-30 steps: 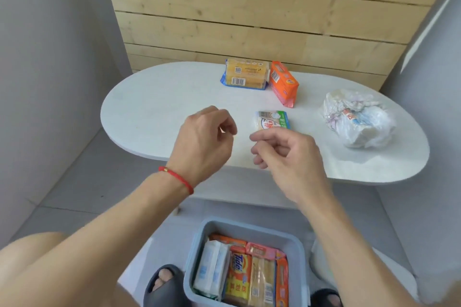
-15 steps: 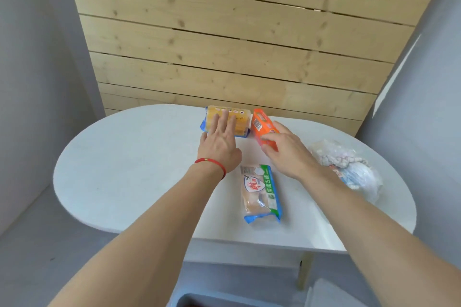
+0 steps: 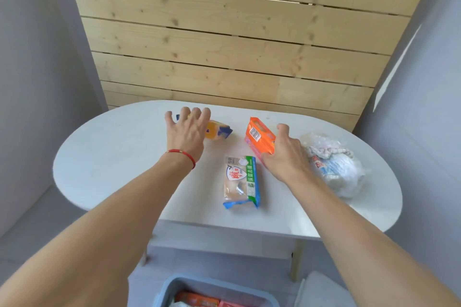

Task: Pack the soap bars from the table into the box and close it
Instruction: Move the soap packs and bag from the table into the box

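Note:
My left hand (image 3: 187, 132) lies over a yellow soap pack with blue ends (image 3: 218, 132) at the back of the white table (image 3: 112, 162), fingers wrapped across its top. An orange soap pack (image 3: 258, 136) is tilted up in the grip of my right hand (image 3: 283, 157). A third soap pack (image 3: 240, 179), clear with a green stripe, lies flat in the middle of the table between my arms. The blue box (image 3: 167, 290) stands on the floor below the table's front edge, with several soap packs inside it.
A crumpled white plastic bag (image 3: 333, 166) sits on the table's right side, just beyond my right hand. A white object (image 3: 321, 290) lies on the floor beside the box. A wooden plank wall stands behind the table.
Both hands have reached the back of the table and closed on the packs. The yellow pack has shifted left and the orange pack has tipped up. The view has dropped slightly.

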{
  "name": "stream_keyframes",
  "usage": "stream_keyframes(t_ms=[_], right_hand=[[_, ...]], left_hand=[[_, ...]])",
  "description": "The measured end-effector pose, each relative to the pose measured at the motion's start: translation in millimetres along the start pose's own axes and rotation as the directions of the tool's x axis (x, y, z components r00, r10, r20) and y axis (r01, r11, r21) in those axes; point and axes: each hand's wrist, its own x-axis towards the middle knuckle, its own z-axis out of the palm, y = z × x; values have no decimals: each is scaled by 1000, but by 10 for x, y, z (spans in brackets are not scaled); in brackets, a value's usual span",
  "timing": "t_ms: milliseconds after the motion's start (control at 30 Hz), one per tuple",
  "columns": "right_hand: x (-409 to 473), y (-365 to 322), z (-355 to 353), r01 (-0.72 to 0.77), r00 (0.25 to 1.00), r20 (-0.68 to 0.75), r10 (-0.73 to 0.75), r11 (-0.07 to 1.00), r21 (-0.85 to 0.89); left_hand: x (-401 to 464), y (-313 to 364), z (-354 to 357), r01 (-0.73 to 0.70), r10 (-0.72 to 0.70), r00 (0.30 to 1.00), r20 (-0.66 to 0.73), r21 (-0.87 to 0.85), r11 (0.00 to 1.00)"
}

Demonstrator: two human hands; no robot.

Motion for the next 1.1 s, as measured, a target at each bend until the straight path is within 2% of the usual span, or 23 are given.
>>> stream_keyframes(t_ms=[67,133,200,233,267,333,400,467,500,567,633,700,767,833,933,1000,1100], right_hand=[[-75,72,-36,5,1000,-22,-6,999,-45],[-163,131,-102,9,997,-80,-8,1000,5],[-285,159,-233,-3,990,-141,33,978,207],[-336,161,-302,-15,987,-146,74,929,371],[-418,146,-376,-37,987,-106,118,823,567],[-643,158,-494,-107,993,67,99,489,866],[-961,281,-557,-176,981,189,-35,224,958],[-1301,398,-540,-250,949,266,-169,110,962],[-1427,474,-550,-268,935,280,-219,80,960],[-1718,649,-580,-323,895,321,-309,46,945],[-1973,728,-596,-378,826,395,-403,125,917],[-2238,802,-494,-454,751,515,-414,242,857],[-2430,874,-362,-492,721,610,-329,376,785],[-2567,895,-209,-479,709,665,-233,533,697],[-2653,929,73,-490,692,715,-103,661,569],[-2693,974,270,-467,691,722,-38,738,487],[-2686,1065,509,-463,660,750,33,804,372]], left_hand=[[-114,-159,-97,0,-1,999,-37,-44,999],[-212,-298,-259,48,-57,996,-62,-131,990],[-345,-380,-479,97,-127,989,-74,-314,944],[-419,-395,-601,101,-155,983,-94,-426,899],[-518,-405,-745,96,-181,977,-117,-519,850],[-809,-381,-1025,103,-241,964,-115,-673,733],[-1252,-351,-1286,130,-262,965,-30,-811,570],[-1784,-303,-1428,207,-182,972,146,-898,388],[-2000,-256,-1453,243,-112,970,218,-909,339],[-2421,-129,-1418,342,1,930,369,-864,370],[-2715,53,-1272,461,94,833,545,-777,428],[-2988,217,-985,554,156,682,715,-644,528],[-3144,377,-612,539,141,581,802,-508,671],[-3220,509,-238,522,103,496,862,-390,758],[-3267,680,235,599,17,385,923,-264,755],[-3340,760,425,614,-17,340,940,-208,761],[-3461,807,594,422,15,356,934,-175,889]])
